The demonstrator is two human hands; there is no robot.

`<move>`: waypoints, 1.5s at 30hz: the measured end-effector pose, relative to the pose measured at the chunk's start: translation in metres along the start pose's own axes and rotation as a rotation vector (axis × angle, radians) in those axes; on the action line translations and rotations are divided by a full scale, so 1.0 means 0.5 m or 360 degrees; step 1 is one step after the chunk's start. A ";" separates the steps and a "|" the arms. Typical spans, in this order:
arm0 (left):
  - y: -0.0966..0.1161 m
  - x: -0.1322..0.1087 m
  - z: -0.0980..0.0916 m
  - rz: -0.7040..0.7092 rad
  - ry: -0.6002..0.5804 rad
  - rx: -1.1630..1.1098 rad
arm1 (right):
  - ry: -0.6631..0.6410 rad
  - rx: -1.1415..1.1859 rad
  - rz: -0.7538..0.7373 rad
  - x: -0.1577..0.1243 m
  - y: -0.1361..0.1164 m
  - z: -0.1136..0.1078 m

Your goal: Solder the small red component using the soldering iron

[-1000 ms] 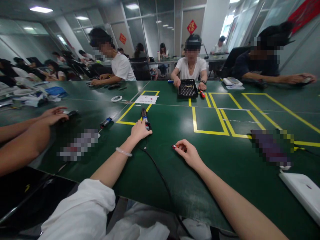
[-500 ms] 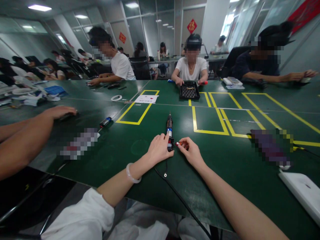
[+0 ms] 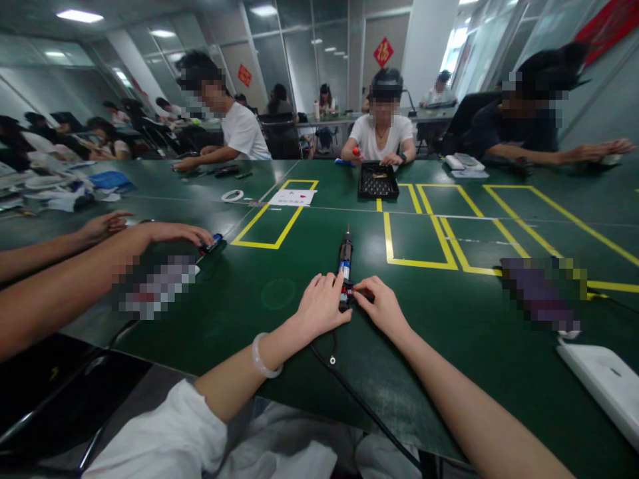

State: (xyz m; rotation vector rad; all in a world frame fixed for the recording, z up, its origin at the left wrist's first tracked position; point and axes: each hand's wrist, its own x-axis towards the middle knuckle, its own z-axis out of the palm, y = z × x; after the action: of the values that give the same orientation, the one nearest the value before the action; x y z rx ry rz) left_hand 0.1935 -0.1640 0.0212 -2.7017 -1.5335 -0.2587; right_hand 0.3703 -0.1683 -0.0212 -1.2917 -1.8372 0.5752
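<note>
A slim black electric screwdriver with a blue and silver band and a thin pointed tip lies on the green table, its tip facing away from me. My left hand is wrapped over its rear half from the left. My right hand is closed in a pinch at the screwdriver's right side, on a small red part that is mostly hidden by the fingertips. A black cable runs from near my left hand toward me, with a small ring terminal beside it.
On my left, a co-worker's hand rests at a similar blue-banded tool. Yellow tape outlines mark the table. Across from me, a person sits behind a black tray. A white device lies at the right.
My right hand has brought the small red part left against the screwdriver's side. The screwdriver has shifted slightly right. The co-worker's hand on the left has reached over to the other tool.
</note>
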 end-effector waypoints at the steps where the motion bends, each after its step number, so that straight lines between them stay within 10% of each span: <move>1: 0.001 -0.001 -0.001 -0.0003 0.0004 0.0006 | 0.0005 0.0003 -0.0003 -0.001 -0.002 -0.001; 26: -0.050 0.040 0.008 -0.0300 -0.0007 0.0112 | -0.0170 0.0255 -0.0010 -0.014 -0.024 0.007; 45: -0.401 0.137 0.009 -0.0882 -0.0035 0.0229 | -0.0253 0.0163 -0.0033 -0.014 -0.018 0.004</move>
State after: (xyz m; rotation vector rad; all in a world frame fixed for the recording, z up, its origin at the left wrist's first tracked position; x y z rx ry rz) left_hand 0.0570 -0.0019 0.0153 -2.1285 -2.1833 -0.1184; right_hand 0.3647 -0.1777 -0.0182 -1.1870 -1.9208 0.7693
